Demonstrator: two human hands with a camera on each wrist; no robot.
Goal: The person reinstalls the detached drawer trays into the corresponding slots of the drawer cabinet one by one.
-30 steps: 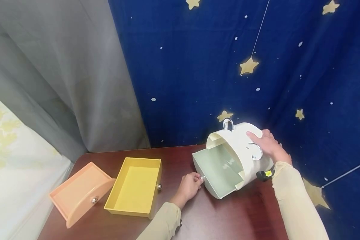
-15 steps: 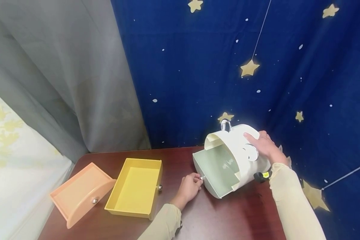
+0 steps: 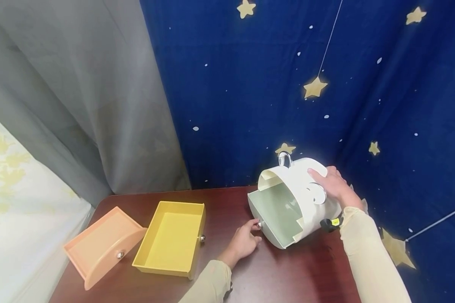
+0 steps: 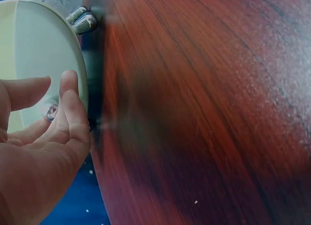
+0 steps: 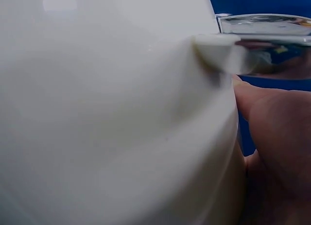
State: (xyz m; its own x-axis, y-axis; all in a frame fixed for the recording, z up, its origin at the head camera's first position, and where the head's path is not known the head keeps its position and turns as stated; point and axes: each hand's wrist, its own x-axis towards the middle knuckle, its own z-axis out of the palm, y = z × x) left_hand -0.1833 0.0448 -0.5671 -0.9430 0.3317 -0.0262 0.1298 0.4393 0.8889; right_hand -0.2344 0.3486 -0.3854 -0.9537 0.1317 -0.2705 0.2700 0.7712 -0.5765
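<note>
A white rounded cabinet shell (image 3: 301, 181) with chrome rings lies tilted on the table, its opening facing left. Partly inside it sits a pale green drawer (image 3: 277, 210), whose curved front carries a small metal knob (image 3: 260, 224). Beside that knob is my left hand (image 3: 244, 242); its fingers (image 4: 73, 108) touch the drawer front, with the thumb standing apart from them in the left wrist view. My right hand (image 3: 335, 185) grips the shell's upper right end, thumb on top and the other fingers mostly hidden behind. The right wrist view shows the white shell wall (image 5: 112, 113) close up.
A yellow drawer (image 3: 170, 240) and an orange drawer (image 3: 106, 244) lie at the left of the dark red table (image 3: 223, 206). Behind stand a grey curtain (image 3: 136, 105) and a blue star-patterned curtain (image 3: 242, 97). The table's back edge is close behind the shell.
My left fingers have released the knob and spread against the drawer front. The green drawer has slid a little further into the shell. My right hand and the shell shifted slightly left.
</note>
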